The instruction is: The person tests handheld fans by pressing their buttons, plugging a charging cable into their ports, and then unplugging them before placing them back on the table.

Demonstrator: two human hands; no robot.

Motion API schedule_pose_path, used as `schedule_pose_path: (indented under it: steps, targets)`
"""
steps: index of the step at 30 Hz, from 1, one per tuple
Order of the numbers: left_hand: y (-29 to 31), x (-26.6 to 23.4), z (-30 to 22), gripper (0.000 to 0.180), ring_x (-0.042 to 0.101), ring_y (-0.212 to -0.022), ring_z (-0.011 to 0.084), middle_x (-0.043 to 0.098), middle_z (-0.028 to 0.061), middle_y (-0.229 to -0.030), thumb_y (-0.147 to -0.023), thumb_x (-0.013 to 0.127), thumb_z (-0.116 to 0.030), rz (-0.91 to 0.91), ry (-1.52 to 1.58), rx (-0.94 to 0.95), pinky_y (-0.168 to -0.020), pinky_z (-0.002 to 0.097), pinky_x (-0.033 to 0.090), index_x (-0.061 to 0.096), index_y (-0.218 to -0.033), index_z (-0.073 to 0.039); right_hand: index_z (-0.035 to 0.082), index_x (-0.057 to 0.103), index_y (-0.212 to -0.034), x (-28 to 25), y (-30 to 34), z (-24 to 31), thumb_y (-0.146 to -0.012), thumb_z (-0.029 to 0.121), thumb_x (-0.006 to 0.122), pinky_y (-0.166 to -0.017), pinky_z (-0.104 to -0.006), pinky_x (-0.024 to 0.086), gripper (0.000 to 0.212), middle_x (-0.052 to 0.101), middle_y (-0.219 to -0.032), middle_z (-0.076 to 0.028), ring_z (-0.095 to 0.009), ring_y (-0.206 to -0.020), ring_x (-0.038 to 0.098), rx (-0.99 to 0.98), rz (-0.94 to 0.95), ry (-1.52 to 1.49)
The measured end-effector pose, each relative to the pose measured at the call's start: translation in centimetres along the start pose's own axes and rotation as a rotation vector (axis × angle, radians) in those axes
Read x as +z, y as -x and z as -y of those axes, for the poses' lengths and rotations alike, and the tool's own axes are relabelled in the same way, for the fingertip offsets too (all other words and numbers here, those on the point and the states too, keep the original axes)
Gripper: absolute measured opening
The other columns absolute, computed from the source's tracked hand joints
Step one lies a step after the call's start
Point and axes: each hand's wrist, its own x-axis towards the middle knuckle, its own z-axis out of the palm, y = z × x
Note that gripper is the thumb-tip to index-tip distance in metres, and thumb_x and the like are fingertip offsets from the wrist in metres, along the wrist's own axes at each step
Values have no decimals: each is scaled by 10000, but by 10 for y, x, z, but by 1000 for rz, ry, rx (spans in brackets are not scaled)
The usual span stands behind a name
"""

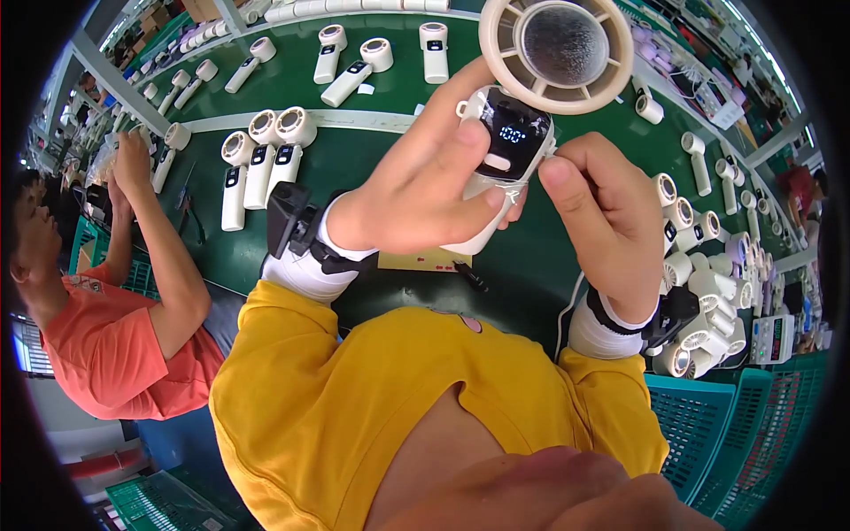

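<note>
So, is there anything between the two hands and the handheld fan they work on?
Nothing visible. The left hand and the right hand both grip the white handheld fan directly, raised above the green table.

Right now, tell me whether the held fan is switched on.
On: the handheld fan shows a lit display, held in left hand and right hand.

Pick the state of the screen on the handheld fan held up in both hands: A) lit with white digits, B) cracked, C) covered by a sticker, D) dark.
A: the handheld fan sits between the left hand and right hand, and its black screen shows glowing white digits.
</note>
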Motion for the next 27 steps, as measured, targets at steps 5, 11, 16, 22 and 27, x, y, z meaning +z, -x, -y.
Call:
schedule_pose_path:
  steps: [5,11,16,22,27]
  targets:
    - [-1,-2,15,612,535,-687,182,384,183,-1117,-759,452,8,-24,-109,85,-577,301,460,131,-1280,12,6,510,-755,7,-7,-15,-851,154,497,-494,-221,385,177,563,-624,-61,-89,-565,516,-43,-48,-80]
    - [0,-1,16,563,514,-688,158,406,161,-1074,-774,437,-54,-36,-94,93,-567,285,441,159,-1261,3,4,525,-770,0,-9,-9,-848,163,510,-518,-204,378,178,537,-615,-27,-78,-561,492,62,-7,-53]
    - [-2,-9,1,397,517,-654,181,463,144,-935,-837,387,-204,-144,19,218,-539,278,419,287,-1146,24,-1,542,-789,-22,2,-4,-841,150,527,-542,-183,346,161,504,-643,14,-53,-582,436,81,-257,-56]
    - [46,-1,-70,401,481,-785,218,451,117,-992,-806,442,-255,-500,369,72,-663,342,404,359,-1130,-34,-7,546,-797,-32,9,-6,-834,131,542,-557,-161,311,143,499,-689,25,-28,-629,403,-39,-555,-205]
    - [53,-9,-87,493,460,-917,232,451,77,-1062,-762,483,-219,-103,-199,393,-812,359,362,334,-1209,-73,-6,549,-844,-34,10,-2,-848,181,501,-456,-178,189,193,484,-675,1,-21,-502,285,-80,-593,-90]
